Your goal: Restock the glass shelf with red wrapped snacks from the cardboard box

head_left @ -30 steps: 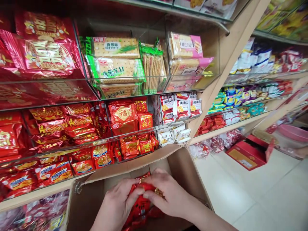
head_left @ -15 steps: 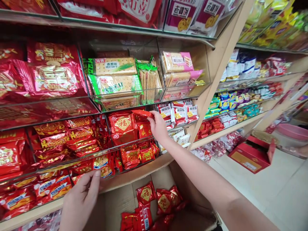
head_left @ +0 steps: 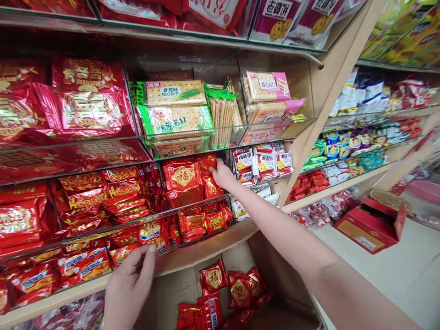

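Note:
My right hand [head_left: 223, 177] reaches into a shelf compartment, its fingers closed on the edge of a red foil snack packet [head_left: 206, 162]. That packet stands above another red packet with gold print [head_left: 212, 187]. Left of it a stack of red packets with a gold emblem [head_left: 183, 178] fills the same compartment. My left hand [head_left: 129, 282] is loosely curled with a gap between thumb and index finger, and no object shows in it. It is beside the left end of the flap of an open cardboard box [head_left: 206, 251]. Several red emblem packets [head_left: 213, 277] lie inside the box.
Glass dividers and front strips edge the compartments. Above are green-wrapped crackers [head_left: 178, 120]; white-and-red packets [head_left: 264, 163] lie to the right. A wooden upright [head_left: 335, 68] separates another shelf unit. On the floor at right stands an open red carton [head_left: 369, 227].
My right hand has moved further into the compartment, and the red packet, held out flat before, now stands against the others. The view has shifted slightly left.

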{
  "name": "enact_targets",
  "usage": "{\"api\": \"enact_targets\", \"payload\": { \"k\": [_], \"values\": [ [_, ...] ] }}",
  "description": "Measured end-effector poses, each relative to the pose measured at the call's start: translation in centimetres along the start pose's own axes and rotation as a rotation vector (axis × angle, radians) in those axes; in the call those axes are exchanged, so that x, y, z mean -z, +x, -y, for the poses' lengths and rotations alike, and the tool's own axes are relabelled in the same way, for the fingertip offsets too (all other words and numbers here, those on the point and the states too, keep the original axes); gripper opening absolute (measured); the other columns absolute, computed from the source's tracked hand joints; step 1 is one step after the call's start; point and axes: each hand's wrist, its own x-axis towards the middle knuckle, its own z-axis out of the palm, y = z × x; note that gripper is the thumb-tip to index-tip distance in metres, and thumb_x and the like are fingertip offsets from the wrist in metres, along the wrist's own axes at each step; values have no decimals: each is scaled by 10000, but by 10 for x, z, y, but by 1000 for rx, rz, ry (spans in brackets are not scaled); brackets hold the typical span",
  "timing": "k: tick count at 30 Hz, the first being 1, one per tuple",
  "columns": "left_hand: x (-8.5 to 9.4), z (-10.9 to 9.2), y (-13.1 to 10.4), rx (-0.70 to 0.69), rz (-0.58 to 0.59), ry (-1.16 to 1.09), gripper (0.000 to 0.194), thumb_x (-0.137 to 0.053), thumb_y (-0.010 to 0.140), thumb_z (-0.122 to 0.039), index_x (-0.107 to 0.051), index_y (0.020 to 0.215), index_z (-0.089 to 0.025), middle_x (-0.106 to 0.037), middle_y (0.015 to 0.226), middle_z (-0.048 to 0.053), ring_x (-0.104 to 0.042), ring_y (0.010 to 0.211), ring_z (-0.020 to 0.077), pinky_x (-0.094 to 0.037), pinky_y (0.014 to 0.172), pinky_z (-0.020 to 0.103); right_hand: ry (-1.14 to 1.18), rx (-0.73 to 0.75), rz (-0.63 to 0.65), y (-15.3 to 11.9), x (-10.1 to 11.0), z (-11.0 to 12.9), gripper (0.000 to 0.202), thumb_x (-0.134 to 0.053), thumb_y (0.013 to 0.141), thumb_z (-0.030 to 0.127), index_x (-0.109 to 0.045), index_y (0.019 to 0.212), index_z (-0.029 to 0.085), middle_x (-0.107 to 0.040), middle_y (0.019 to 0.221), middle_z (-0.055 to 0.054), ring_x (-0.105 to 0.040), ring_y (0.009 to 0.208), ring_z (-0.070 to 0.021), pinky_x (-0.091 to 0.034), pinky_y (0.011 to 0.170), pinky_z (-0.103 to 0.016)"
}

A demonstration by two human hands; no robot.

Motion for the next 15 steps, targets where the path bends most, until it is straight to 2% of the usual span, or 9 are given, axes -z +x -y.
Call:
{"api": "enact_targets", "payload": {
  "k": [4, 7, 9, 11, 13, 15],
  "values": [
    [-3, -1, 3, -48, -30, 24, 235, -495, 790, -421, -592, 758, -210, -623, 566, -19, -599, 496, 134, -447, 478, 197, -20, -17, 63, 8, 3, 6, 209, -497, 788, 173, -515, 993, 143, -641, 904, -144, -613, 867, -308, -461, 795, -484],
    [-1, 1, -3, -71, -34, 6, 289, -414, 830, -429, -565, 886, -189, -644, 708, 24, -617, 606, 144, -485, 578, 223, -25, -45, 87, 8, 11, 11, 245, -499, 797, 185, -516, 1022, 91, -604, 1019, -189, -569, 988, -328, -432, 863, -487],
    [1, 5, -16, -83, -12, 16, 369, -334, 846, -452, -531, 963, -164, -639, 815, 66, -619, 708, 163, -495, 674, 268, -30, 2, 34, -5, 18, 12, 334, -501, 802, 197, -472, 1107, 64, -550, 1134, -202, -508, 1088, -322, -387, 933, -482],
    [2, 9, -34, -103, 125, 50, 398, -322, 832, -473, -550, 945, -166, -638, 862, 79, -613, 786, 176, -480, 756, 296, -3, 169, -46, -32, 26, 11, 378, -501, 806, 192, -439, 1163, 85, -513, 1207, -168, -463, 1150, -277, -354, 985, -448],
    [-2, 13, -54, -120, 386, 86, 343, -389, 816, -451, -596, 911, -195, -653, 892, 55, -610, 853, 169, -458, 823, 283, 71, 382, -90, -71, 36, 10, 336, -484, 821, 189, -457, 1152, 143, -532, 1197, -112, -479, 1135, -217, -378, 978, -408],
    [-14, 19, -71, -96, 667, 136, 261, -484, 804, -392, -621, 927, -207, -661, 937, 40, -609, 892, 163, -456, 843, 283, 129, 505, -70, -117, 48, 10, 251, -466, 837, 190, -505, 1084, 193, -573, 1129, -75, -521, 1070, -186, -423, 930, -399]
  ]
}}
